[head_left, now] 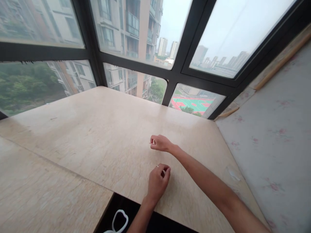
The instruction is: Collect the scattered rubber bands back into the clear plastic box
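My right hand is held over the beige marbled countertop, its fingers curled into a pinch. A tiny pale, thin thing shows at its fingertips, too small to name. Closer to me, my left hand rests at or just above the countertop near its front edge. Its fingers are bent round towards the thumb; a small light band shows at one finger, and whatever the fingers hold, if anything, is hidden.
Below the front edge, a white heart-shaped frame lies in a dark recess. Dark window frames border the countertop at the back. A flowered wall rises on the right, with a clear plastic scrap beside it.
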Demonstrator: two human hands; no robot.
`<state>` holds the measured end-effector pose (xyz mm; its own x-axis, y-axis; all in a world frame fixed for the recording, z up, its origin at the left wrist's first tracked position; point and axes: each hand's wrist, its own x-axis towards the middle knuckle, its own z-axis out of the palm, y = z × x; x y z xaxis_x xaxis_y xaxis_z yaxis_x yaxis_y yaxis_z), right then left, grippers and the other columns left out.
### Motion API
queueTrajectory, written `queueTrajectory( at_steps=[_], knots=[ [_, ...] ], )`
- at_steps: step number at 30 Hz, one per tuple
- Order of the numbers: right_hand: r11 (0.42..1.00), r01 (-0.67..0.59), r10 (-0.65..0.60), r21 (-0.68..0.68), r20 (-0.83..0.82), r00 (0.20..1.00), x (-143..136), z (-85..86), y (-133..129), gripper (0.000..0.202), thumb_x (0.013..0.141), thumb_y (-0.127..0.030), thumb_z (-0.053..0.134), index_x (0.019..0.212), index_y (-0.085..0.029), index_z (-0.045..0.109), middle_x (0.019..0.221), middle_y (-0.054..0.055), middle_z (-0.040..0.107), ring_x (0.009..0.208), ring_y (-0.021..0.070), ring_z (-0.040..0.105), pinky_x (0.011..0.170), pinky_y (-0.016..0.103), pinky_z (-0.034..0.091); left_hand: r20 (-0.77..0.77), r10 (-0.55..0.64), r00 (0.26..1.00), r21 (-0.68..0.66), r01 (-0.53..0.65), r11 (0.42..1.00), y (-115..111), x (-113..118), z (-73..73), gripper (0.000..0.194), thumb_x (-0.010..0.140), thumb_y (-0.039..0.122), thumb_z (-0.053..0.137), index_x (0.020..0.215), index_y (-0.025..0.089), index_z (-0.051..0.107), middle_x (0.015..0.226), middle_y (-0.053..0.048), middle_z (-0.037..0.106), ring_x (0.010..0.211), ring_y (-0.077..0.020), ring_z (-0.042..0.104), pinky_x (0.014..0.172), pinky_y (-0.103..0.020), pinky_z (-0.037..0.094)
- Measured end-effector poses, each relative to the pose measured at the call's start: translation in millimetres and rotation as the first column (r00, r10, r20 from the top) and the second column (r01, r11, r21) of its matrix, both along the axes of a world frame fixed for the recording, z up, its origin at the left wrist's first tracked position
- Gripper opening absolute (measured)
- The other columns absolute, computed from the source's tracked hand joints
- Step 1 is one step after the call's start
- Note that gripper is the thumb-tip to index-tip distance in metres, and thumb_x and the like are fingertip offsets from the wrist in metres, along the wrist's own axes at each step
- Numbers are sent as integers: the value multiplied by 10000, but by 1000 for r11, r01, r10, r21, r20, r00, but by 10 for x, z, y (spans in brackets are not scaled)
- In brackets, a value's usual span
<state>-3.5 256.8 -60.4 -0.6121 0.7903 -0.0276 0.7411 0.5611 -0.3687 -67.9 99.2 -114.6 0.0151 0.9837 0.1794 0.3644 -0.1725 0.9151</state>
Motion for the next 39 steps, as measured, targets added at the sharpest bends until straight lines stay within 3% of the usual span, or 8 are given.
queueTrajectory(
  at_steps=[3,8,13,18,25,31,35,39],
  knots=[
    [981,171,-188,-94,-220,957,563,-14,-389,56,824,-243,478,849,-194,484,569,-54,542,522,97,531,527,192,369,5,-4,1000,12,4,1000,8,-5,7,209,904,299,477,845,175,635,814,-44,663,685,-153,593,643,-280,449],
    [858,433,-513,-276,-413,753,1641,-144,-1202,209,874,-403,378,792,-211,392,477,-79,426,410,92,421,413,180,309,-23,-13,1000,28,13,1000,1,-23,38,269,897,371,476,832,172,645,792,-54,668,655,-162,606,618,-277,480],
    [679,651,-728,-339,-422,540,2607,-112,-2047,291,856,-488,454,796,-204,436,481,-91,353,396,84,321,385,188,234,-75,-43,996,22,45,999,7,-41,51,301,877,432,488,831,183,651,774,-44,670,637,-170,608,597,-278,488],
    [491,852,-850,-184,-315,422,3122,-53,-2561,327,820,-521,498,810,-195,518,487,-84,321,429,92,258,434,218,185,-105,-58,993,-4,57,998,19,-40,55,299,856,459,525,837,192,657,764,-25,667,621,-162,609,580,-266,483],
    [484,863,-868,-142,-204,453,3258,-144,-2610,317,809,-497,489,863,-196,573,463,-85,308,426,121,314,450,239,204,-113,-18,993,-28,15,999,14,-37,67,312,831,487,554,832,194,663,793,-22,676,668,-168,628,607,-262,493],
    [470,881,-849,-50,-297,437,3354,-55,-2452,329,854,-481,451,960,-189,558,540,-51,474,472,138,441,496,251,354,-115,-6,993,-44,1,999,32,-28,79,335,814,508,563,832,191,670,817,-32,691,710,-187,645,624,-270,505],
    [564,826,-797,15,-251,549,3410,-73,-2055,469,831,-446,475,1193,-150,509,949,83,650,835,204,618,769,324,487,-97,-8,995,-72,1,997,55,-32,70,360,801,524,571,839,182,676,828,-42,697,721,-199,652,633,-279,513],
    [588,809,-793,24,-179,582,3465,-140,-1559,588,736,-374,598,1258,-119,508,1332,184,503,1257,305,442,1061,435,328,-90,1,996,-74,-8,997,59,-41,58,369,797,531,574,834,179,677,818,-43,696,709,-197,650,629,-279,512]
  ],
)
